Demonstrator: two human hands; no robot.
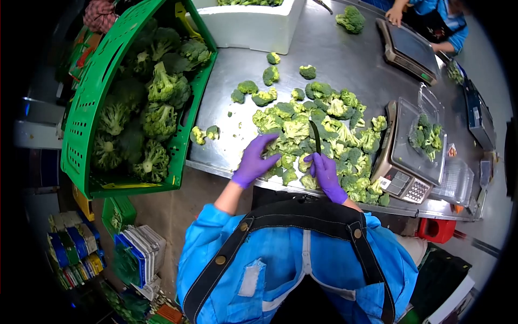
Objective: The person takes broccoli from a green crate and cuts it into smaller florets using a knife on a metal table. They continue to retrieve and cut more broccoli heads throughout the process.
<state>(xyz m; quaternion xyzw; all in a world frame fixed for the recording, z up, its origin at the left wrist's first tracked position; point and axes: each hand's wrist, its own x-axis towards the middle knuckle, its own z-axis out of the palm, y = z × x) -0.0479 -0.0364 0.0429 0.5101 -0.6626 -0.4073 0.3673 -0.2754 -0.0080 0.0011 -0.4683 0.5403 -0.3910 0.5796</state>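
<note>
Purple gloves cover both hands at the near edge of the steel table (345,59). Your left hand (253,162) lies spread on the near side of the pile of florets (324,121), fingers loose and touching the pieces but closed on none. Your right hand (327,177) is clenched round the handle of a knife (315,137), whose dark blade points away from you over the middle of the pile. By the look of it, you are between cuts: picking out the next piece to trim.

The next move calls for your left fingers to close on one floret and draw it clear of the heap, stem towards the blade, with your fingertips kept off the cutting line. The scale (402,181) with its clear tray (410,162) stands just right of the pile, and the green crate (86,102) of whole heads hangs off the table's left end.
</note>
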